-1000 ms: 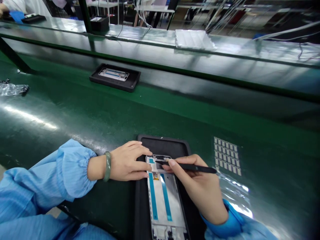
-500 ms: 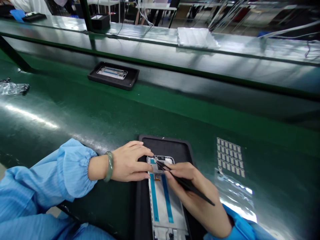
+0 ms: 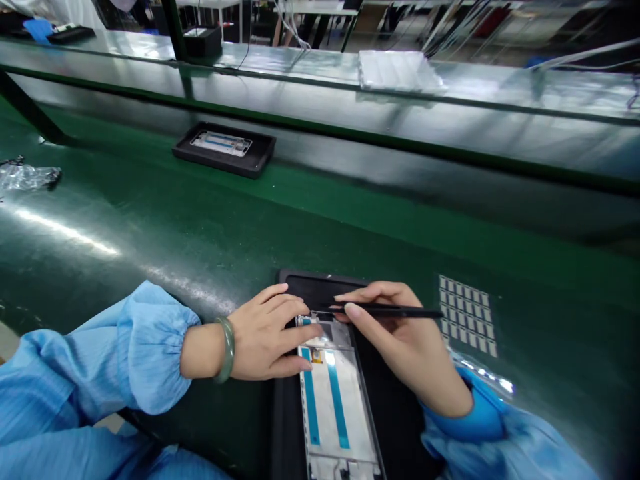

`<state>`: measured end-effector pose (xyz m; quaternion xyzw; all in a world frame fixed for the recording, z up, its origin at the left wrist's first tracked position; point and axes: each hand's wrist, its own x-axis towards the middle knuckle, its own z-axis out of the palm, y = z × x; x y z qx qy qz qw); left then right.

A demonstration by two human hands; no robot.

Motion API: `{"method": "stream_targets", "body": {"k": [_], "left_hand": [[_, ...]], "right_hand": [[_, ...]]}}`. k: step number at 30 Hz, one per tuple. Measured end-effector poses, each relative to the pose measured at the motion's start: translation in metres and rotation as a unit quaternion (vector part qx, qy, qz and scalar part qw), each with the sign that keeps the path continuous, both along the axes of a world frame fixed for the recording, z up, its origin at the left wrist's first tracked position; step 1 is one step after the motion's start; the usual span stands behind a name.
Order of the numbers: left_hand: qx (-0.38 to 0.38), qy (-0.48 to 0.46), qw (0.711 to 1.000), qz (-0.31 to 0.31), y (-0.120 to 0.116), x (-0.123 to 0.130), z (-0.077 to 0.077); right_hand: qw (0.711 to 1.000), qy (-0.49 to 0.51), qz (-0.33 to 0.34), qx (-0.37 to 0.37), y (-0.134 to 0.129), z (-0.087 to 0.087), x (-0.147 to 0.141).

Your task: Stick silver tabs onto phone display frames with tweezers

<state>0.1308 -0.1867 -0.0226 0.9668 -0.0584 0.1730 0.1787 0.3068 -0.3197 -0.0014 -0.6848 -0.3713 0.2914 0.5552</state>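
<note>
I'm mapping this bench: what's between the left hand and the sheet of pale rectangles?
Head view: flat silver frame, black rectangular tray and right hand holding slim black tweezers.

Two hands that I can count, a left hand (image 3: 265,337) and a right hand (image 3: 405,340), with one pair of black tweezers (image 3: 395,311) and one bangle (image 3: 227,350). The table (image 3: 150,220) has two black trays, a near tray (image 3: 315,287) at the front edge and a far tray (image 3: 260,157) toward the back, holding one phone frame apiece: near frame (image 3: 323,400), far frame (image 3: 221,143). Two long blue strips (image 3: 311,413) line the nearer. One sheet of small pieces (image 3: 467,317).
</note>
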Motion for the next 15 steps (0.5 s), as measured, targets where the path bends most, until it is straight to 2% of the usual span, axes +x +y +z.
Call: {"method": "stream_targets", "body": {"k": [5, 9, 15], "left_hand": [[-0.003, 0.005, 1.000, 0.002, -0.0008, 0.0006, -0.0012], [-0.007, 0.001, 1.000, 0.001, -0.0007, 0.0004, -0.0020], [-0.012, -0.001, 1.000, 0.004, -0.0010, 0.0002, -0.0040]], "right_hand": [[0.999, -0.025, 0.026, -0.033, -0.0003, -0.0091, 0.0047], [0.997, -0.067, 0.034, -0.032, -0.0016, -0.0073, 0.0050], [0.998, -0.053, 0.037, -0.028, -0.0023, -0.0066, 0.0061]]}}
